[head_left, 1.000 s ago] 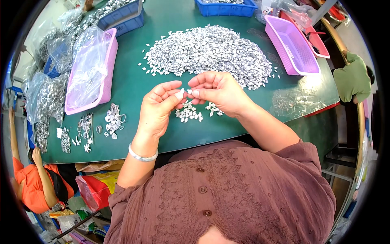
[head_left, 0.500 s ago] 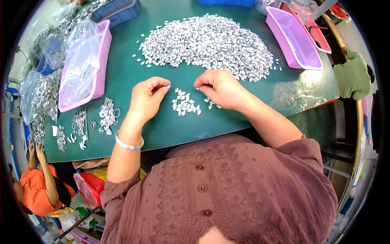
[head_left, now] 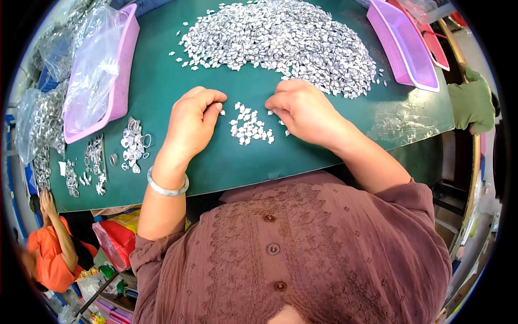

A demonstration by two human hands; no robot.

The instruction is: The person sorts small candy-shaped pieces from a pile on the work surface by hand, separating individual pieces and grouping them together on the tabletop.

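Note:
My left hand (head_left: 191, 120) is closed in a pinch, with a small silvery metal piece (head_left: 222, 112) at its thumb and fingertip. Opposite it, my right hand (head_left: 308, 114) also pinches, and another small silvery piece (head_left: 270, 112) shows at its fingertips. Between the two hands a loose cluster of similar leaf-shaped pieces (head_left: 249, 127) lies on the green table (head_left: 226, 173). A few more pieces are partly hidden under my right hand. Beyond my hands spreads a large heap of the same pieces (head_left: 280, 40).
On the left stands a pink basket (head_left: 121, 92) with clear plastic bags; small groups of metal rings and parts (head_left: 134, 143) lie nearer. A purple basket (head_left: 404, 48) is at the far right. A person in orange (head_left: 54, 254) works at the left, another in green (head_left: 472, 102) at the right.
The view has shifted, so the heap and baskets sit higher in the picture. Both hands have come slightly nearer me relative to the small cluster, still pinching.

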